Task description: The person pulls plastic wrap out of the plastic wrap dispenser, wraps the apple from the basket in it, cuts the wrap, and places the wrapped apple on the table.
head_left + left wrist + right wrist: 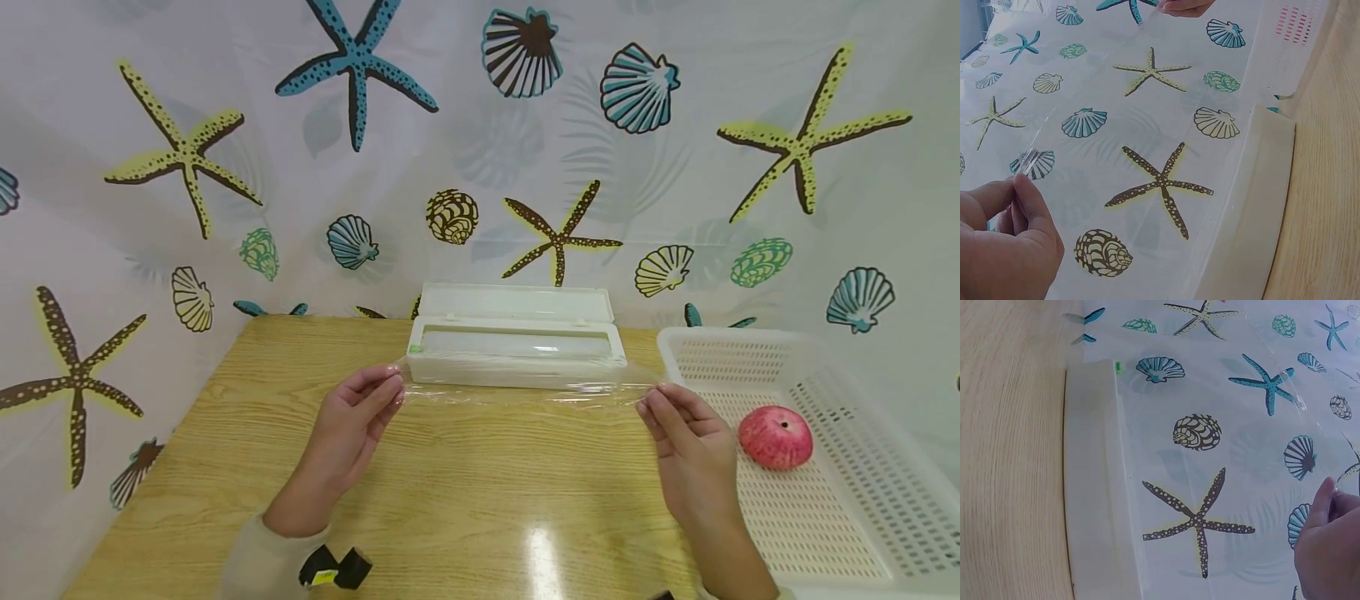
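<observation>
In the head view, the left hand point(352, 421) and right hand point(693, 450) each pinch a corner of clear film point(517, 398), thumb against fingers, drawn taut between them along the front of a white dispenser box point(517, 323). The film's near edge sags slightly and reaches past both ends of the box. The box sits near the back edge of the wooden table point(465, 500), its lid point(517, 303) tipped back by the patterned cloth point(450, 125) and a roll point(517, 344) inside. Bare wood runs from the box's front toward the person, between the forearms, and left to the table's edge; on the right, room is tighter, the right hand overlapping the rim of a white basket point(671, 358) with a red fruit point(776, 437) in it. In the left wrist view, the left thumb and fingers press together on the gathered film, whose edge slants up toward the right hand. In the right wrist view, the right fingertips meet at the film's edge, partly cut off by the frame; the box's long side borders table wood.
</observation>
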`<state>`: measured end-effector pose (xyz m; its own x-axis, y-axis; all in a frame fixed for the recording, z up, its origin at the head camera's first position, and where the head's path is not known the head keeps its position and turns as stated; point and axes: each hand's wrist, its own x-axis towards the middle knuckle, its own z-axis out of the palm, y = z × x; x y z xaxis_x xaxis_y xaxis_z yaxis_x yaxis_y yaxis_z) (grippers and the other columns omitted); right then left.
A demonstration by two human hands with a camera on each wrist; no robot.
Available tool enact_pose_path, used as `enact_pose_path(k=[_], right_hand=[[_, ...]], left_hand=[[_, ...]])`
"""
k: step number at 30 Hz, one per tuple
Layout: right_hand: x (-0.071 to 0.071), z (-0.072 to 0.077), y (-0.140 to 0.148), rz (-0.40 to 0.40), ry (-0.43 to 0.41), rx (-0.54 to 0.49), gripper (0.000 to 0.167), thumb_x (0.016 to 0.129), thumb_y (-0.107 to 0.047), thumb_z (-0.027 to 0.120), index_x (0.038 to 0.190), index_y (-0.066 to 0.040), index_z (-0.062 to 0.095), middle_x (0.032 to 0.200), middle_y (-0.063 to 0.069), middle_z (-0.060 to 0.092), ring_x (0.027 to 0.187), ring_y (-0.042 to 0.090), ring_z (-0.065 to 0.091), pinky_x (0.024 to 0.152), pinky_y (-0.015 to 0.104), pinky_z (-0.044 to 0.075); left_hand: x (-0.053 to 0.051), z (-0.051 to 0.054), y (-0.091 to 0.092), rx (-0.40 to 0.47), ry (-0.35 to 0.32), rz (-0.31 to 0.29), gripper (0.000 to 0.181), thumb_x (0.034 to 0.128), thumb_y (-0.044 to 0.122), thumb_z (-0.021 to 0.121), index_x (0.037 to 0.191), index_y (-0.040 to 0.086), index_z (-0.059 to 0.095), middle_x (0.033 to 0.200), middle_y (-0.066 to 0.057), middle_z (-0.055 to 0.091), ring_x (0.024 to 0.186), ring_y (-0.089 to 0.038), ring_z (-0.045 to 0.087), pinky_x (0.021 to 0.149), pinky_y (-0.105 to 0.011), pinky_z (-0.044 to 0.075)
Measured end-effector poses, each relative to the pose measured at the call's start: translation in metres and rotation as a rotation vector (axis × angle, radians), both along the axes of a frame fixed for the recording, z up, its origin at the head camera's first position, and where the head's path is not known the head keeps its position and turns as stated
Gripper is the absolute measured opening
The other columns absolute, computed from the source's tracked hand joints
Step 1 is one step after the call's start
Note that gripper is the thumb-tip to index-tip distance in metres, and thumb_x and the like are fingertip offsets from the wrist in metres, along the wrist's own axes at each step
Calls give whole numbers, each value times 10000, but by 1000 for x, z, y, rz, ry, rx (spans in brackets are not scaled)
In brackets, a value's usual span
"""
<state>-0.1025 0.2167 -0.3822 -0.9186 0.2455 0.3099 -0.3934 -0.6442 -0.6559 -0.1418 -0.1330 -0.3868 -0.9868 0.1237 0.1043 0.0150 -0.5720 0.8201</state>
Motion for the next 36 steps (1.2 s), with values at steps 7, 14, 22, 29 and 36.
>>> enact_pose_path(k=[7,14,22,29,36], right_hand=[[5,8,-1,-27,-28,-12,193,865,185,486,1009,138,607,916,190,631,819,238,650,795,298,520],[12,15,-2,-44,-26,-7,190,859,193,488,996,138,608,889,187,632,786,242,647,773,292,527],[19,19,-1,-63,27,55,208,865,201,468,970,113,623,891,169,644,779,228,633,754,273,534],[23,25,-1,-106,27,97,225,870,196,465,946,75,638,876,138,646,765,204,636,752,268,532],[30,30,0,-100,47,104,176,870,195,464,981,147,592,890,167,633,771,227,626,752,278,534]], left_hand=[[7,7,-2,3,28,-3,154,886,-27,585,973,73,662,988,-50,631,876,-122,621,804,-219,506],[13,11,-5,-8,67,-21,159,897,-38,563,978,62,656,997,-63,622,875,-124,617,801,-218,507],[20,18,-6,-8,142,-44,187,910,-74,518,984,46,641,1000,-73,613,846,-123,602,769,-206,512],[25,24,-7,8,201,-65,221,914,-100,486,1013,31,636,1022,-74,612,885,-130,609,796,-219,508],[31,29,-10,17,233,-75,215,911,-113,480,1007,9,629,1026,-89,613,906,-144,607,805,-226,506]])
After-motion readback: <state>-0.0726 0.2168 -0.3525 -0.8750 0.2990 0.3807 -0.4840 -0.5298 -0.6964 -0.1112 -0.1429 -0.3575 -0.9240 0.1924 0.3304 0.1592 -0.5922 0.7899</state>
